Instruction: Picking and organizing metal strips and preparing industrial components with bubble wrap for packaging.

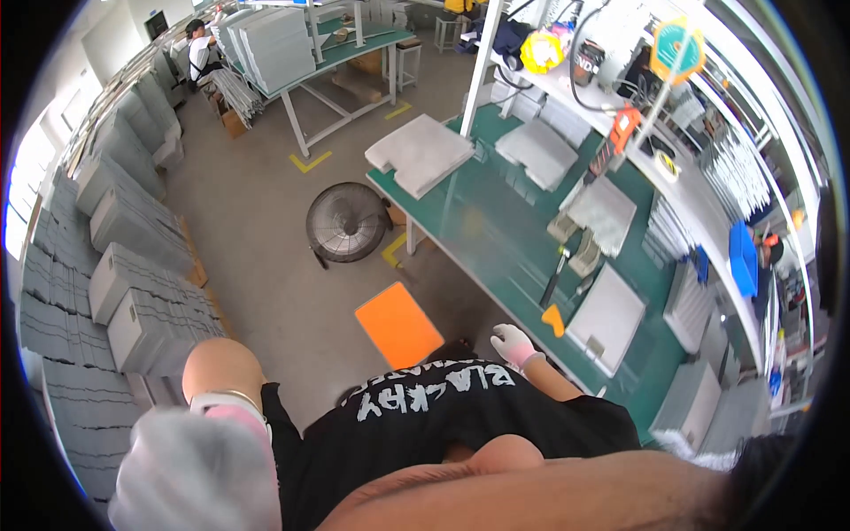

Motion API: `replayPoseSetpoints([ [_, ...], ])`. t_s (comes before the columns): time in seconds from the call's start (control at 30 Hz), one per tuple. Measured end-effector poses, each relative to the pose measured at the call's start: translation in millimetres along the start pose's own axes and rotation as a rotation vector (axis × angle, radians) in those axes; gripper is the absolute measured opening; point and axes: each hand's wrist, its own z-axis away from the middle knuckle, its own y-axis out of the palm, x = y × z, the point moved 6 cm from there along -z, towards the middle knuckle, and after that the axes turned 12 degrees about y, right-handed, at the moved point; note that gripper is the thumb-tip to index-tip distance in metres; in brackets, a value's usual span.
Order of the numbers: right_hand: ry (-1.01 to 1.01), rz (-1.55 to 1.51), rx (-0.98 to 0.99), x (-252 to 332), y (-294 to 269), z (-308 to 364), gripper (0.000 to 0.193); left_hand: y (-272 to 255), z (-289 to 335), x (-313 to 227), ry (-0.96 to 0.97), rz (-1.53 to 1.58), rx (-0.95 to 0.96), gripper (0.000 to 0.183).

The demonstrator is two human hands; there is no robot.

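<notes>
My left hand (199, 473), in a white and pink glove, is raised close at the lower left. It is blurred, and its fingers cannot be made out. My right hand (512, 343), in the same kind of glove, hangs beside the near edge of the green-topped workbench (460, 239). Its fingers are loosely apart with nothing in them. On the bench nearest to it lie an orange-yellow heart-shaped piece (553, 320), a hammer (555, 276) and a light grey flat panel (607, 319). An orange square plate (398, 326) is low in front of me, left of the right hand.
A round floor fan (347, 223) stands left of the bench. Stacked grey panels (146, 332) line the left side. More grey panels (421, 155) lie on the bench, under a hanging orange power tool (624, 128). Another person (202, 49) is by a far table (332, 66).
</notes>
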Motion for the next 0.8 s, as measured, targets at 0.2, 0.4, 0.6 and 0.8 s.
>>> replayPoseSetpoints([
  [0.2, -0.078, 0.157, 0.102, 17.0, -73.5, -140.4, 0.044, -16.8, 64.7, 14.7, -0.301, -0.952, 1.021, 0.036],
  [0.4, -0.030, 0.025, -0.037, 29.0, -41.7, -222.2, 0.040, -114.8, 173.2, 3.1, -0.762, 0.231, 0.595, 0.027],
  [0.6, -0.024, -0.030, -0.663, 30.9, 18.7, -248.9, 0.037, -271.2, 370.1, -119.7, -1.266, -0.468, 1.579, 0.023],
  [0.8, 0.021, 0.070, -0.829, 40.7, 24.3, -246.5, 0.033, -396.4, 681.2, -270.6, -1.990, -1.064, 1.544, 0.091],
])
